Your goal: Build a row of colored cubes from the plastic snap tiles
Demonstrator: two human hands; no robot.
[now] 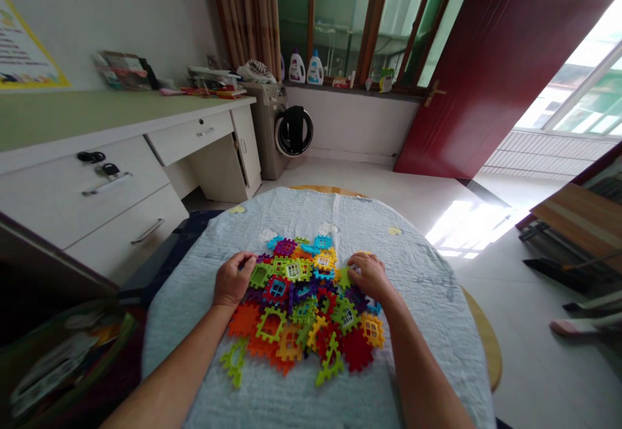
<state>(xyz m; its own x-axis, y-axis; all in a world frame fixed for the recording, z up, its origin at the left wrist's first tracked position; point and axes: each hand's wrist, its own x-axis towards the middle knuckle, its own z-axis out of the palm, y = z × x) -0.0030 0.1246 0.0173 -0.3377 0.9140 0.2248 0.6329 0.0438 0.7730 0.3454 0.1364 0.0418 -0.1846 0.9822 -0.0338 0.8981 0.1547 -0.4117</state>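
Colourful plastic interlocking pieces [291, 270] lie in a loose pile on the cloth-covered round table [427, 325]. My left hand [234, 278] rests at the pile's left edge with its fingers curled, beside a green square piece [260, 275]; what they hold, if anything, is hidden. On the right edge, my right hand [368, 273] is bent over the pieces, its fingers curled down by a light green piece [345, 278]. Its grasp cannot be made out. Nearer to me lie a green triangular piece [331, 361], a dark red piece [357, 350] and another green piece [235, 362].
A white desk [194, 121] with drawers stands to the left, and a washing machine [269, 131] with its door open is behind it. At the lower left is a filled basket [121, 345]. A red door [451, 72] and a wooden stool [479, 338] are on the right.
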